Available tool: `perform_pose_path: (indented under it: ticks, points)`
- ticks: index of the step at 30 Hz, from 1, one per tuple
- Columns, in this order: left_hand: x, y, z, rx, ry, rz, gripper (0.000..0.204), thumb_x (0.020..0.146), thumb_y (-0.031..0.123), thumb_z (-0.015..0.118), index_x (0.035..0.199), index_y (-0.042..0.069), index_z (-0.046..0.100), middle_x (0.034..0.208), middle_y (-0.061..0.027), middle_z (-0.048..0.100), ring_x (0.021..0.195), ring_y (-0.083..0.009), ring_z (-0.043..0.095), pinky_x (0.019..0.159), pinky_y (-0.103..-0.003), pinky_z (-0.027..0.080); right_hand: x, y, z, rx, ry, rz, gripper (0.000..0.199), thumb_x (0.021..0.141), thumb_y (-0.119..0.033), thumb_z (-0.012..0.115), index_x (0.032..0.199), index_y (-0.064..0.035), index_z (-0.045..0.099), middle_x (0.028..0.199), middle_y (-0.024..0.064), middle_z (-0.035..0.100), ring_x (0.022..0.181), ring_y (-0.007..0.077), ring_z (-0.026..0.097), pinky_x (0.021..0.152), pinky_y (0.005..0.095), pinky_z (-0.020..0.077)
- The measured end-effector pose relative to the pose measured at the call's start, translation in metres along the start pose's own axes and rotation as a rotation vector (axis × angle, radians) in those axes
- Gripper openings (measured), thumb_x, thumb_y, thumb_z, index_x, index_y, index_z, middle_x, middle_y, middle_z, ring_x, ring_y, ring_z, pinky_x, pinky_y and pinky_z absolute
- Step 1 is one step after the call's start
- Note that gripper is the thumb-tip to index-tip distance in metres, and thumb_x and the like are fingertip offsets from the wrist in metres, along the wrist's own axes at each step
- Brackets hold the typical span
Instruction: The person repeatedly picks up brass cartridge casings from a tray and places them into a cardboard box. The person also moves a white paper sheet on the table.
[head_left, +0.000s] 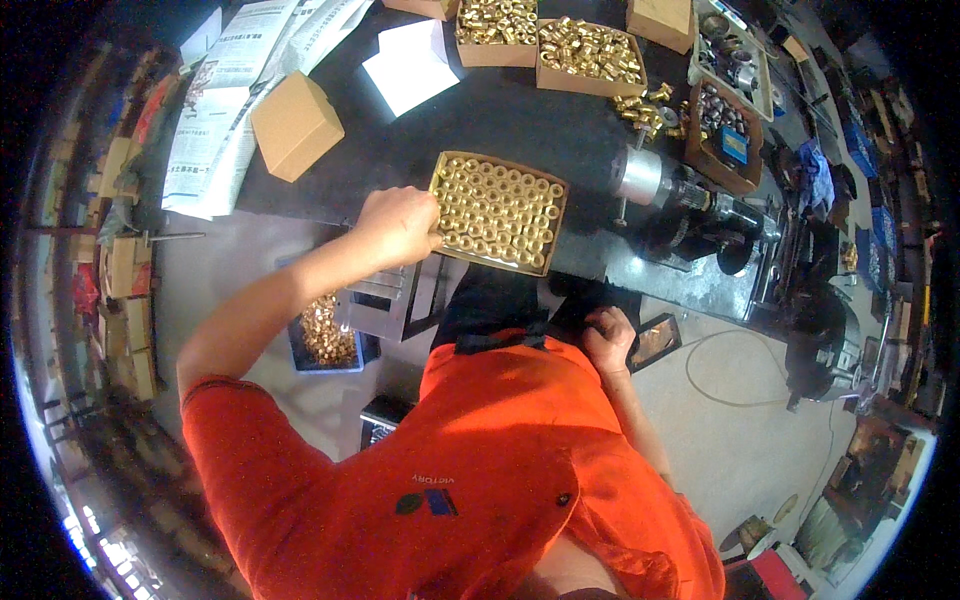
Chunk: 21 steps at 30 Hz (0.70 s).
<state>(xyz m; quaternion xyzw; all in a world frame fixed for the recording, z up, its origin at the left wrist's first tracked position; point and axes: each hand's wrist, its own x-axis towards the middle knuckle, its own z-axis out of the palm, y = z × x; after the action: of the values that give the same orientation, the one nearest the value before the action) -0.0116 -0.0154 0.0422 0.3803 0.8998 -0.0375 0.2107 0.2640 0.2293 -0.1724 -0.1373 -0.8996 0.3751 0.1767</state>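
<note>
An open cardboard box packed with rows of brass rings lies on the dark table in front of me. My left hand rests at the box's left edge with fingers curled against the rings; whether it holds one is hidden. Down by my lap, my right hand lies against dark fabric with its fingers closed; nothing shows in it. I wear an orange shirt.
Two open boxes of loose brass fittings stand at the table's far side, with closed cardboard boxes, white paper and newspaper. A small motor machine sits right of the box. A blue bin of brass parts stands on the floor at left.
</note>
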Motion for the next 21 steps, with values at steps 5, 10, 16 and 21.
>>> perform_pose_path:
  ticks: [5,10,16,21]
  points:
    - [0.000,0.001,0.001,0.022,0.002,-0.011,0.018,0.072,0.027,0.071,0.073,0.009,0.073,0.070,-0.0164,0.067,0.070,-0.0341,0.067,0.065,-0.047,0.054,0.000,-0.001,0.001,0.030,0.032,-0.006,0.013,0.060,-0.009,0.063,0.073,-0.0058,0.064,0.074,0.0112,0.058,0.070,0.0322,0.059,0.062,0.0400,0.0482]
    - [-0.003,0.002,0.003,-0.030,0.026,-0.039,0.016,0.072,0.026,0.071,0.075,0.010,0.074,0.073,-0.0157,0.068,0.073,-0.0334,0.068,0.069,-0.047,0.054,0.003,-0.004,-0.001,0.022,0.029,-0.021,0.013,0.060,-0.010,0.062,0.072,-0.0061,0.064,0.073,0.0113,0.058,0.070,0.0322,0.059,0.062,0.0400,0.0479]
    - [-0.009,0.000,0.012,-0.152,0.084,-0.096,0.016,0.072,0.025,0.071,0.076,0.010,0.074,0.075,-0.0143,0.069,0.074,-0.0327,0.068,0.071,-0.045,0.054,0.002,-0.005,-0.002,0.018,0.012,0.000,0.013,0.060,-0.010,0.062,0.072,-0.0061,0.064,0.074,0.0113,0.059,0.070,0.0324,0.059,0.062,0.0401,0.0481]
    - [-0.011,-0.001,0.017,-0.261,0.119,-0.122,0.014,0.072,0.021,0.068,0.075,0.009,0.074,0.074,-0.0150,0.068,0.071,-0.0319,0.068,0.070,-0.043,0.054,0.003,-0.006,-0.002,-0.001,0.026,-0.038,0.016,0.059,-0.006,0.058,0.074,-0.0039,0.063,0.076,0.0117,0.060,0.071,0.0312,0.059,0.064,0.0376,0.0489]
